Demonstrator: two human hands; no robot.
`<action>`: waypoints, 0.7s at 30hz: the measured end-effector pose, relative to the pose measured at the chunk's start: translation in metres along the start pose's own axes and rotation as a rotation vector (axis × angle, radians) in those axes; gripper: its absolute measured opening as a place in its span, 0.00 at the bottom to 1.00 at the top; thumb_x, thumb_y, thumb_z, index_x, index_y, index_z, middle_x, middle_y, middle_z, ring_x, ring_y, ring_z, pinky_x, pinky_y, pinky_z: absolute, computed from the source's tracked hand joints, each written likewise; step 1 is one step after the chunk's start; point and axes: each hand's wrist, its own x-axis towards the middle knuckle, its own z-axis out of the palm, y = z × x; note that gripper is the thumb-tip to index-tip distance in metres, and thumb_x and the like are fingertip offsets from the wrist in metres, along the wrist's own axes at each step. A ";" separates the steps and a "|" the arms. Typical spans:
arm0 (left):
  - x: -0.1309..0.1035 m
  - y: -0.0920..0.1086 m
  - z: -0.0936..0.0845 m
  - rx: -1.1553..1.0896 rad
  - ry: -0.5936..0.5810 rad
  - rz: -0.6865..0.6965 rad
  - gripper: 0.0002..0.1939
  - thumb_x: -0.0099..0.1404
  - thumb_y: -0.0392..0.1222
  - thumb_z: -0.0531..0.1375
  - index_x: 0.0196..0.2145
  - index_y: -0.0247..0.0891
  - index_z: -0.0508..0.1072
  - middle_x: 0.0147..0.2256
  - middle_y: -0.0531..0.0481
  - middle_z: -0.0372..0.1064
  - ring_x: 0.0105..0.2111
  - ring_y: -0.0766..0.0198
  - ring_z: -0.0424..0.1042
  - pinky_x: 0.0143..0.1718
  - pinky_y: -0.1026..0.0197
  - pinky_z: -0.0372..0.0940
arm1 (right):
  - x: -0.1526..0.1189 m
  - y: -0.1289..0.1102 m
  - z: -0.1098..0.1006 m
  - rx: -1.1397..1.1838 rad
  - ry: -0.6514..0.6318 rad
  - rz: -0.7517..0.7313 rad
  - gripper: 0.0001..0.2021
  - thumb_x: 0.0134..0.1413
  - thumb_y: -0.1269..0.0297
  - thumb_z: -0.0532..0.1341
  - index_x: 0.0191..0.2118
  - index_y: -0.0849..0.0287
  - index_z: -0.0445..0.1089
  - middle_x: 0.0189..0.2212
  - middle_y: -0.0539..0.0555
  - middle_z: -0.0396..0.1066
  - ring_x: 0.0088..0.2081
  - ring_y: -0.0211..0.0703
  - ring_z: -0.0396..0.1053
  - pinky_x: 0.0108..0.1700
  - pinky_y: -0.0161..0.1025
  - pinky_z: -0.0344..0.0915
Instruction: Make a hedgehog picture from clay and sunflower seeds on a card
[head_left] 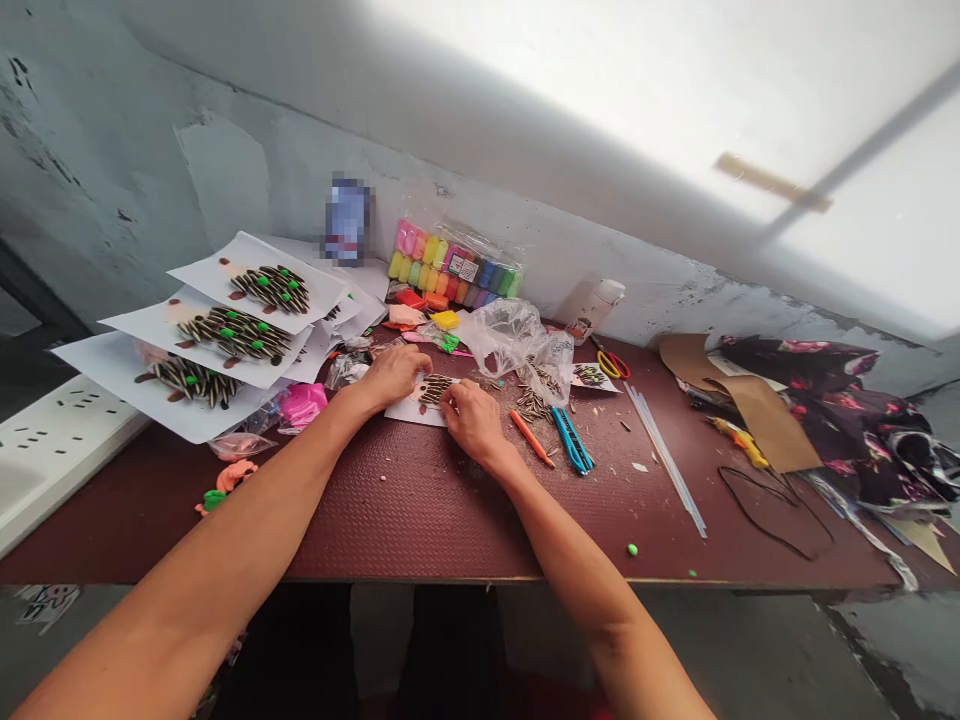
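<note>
A white paper card (409, 411) lies on the table between my hands, with a cluster of striped sunflower seeds (435, 389) standing on it. My left hand (397, 374) is closed at the card's upper left edge, its curled fingers gripping the paper. From the right, my right hand (474, 416) reaches over the card with fingers pinched together against the seeds. Whatever sits between those fingertips is too small to make out. Loose sunflower seeds (534, 402) are heaped right of the hands, near an orange pen-like tool (531, 438) and a blue utility knife (571, 441).
Stacked sheets with seed hedgehogs (262, 290) are at left beside a white power strip (67, 440). Coloured clay packs (454, 265), a plastic bag (506, 335) and a white bottle (596, 308) stand behind. Scissors (613, 362), glue sticks (664, 455) and a glue gun (739, 440) lie right.
</note>
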 end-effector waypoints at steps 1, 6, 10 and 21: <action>0.000 0.000 0.000 0.003 0.000 0.000 0.18 0.61 0.30 0.55 0.41 0.40 0.83 0.38 0.44 0.77 0.42 0.54 0.75 0.45 0.58 0.68 | 0.000 -0.001 0.000 0.000 -0.002 0.005 0.07 0.65 0.68 0.59 0.41 0.56 0.75 0.39 0.53 0.73 0.40 0.43 0.69 0.39 0.35 0.58; 0.000 0.000 0.001 -0.001 0.001 0.001 0.18 0.61 0.30 0.55 0.41 0.40 0.83 0.38 0.44 0.77 0.42 0.54 0.75 0.45 0.58 0.68 | 0.001 -0.003 -0.005 0.043 -0.007 0.053 0.07 0.63 0.68 0.60 0.40 0.55 0.77 0.39 0.52 0.74 0.39 0.42 0.70 0.39 0.35 0.59; 0.000 0.000 -0.001 -0.015 -0.012 -0.004 0.18 0.61 0.30 0.55 0.41 0.40 0.83 0.38 0.44 0.77 0.42 0.54 0.75 0.46 0.57 0.68 | 0.003 0.004 -0.016 0.075 0.047 0.065 0.08 0.63 0.68 0.61 0.41 0.56 0.78 0.39 0.52 0.76 0.40 0.41 0.72 0.41 0.34 0.61; 0.000 -0.001 0.000 -0.009 -0.011 -0.011 0.18 0.61 0.31 0.55 0.41 0.40 0.83 0.39 0.43 0.78 0.42 0.54 0.75 0.46 0.57 0.69 | 0.000 0.072 -0.063 -0.202 -0.071 0.445 0.12 0.59 0.70 0.59 0.40 0.55 0.81 0.42 0.57 0.81 0.45 0.47 0.76 0.41 0.36 0.62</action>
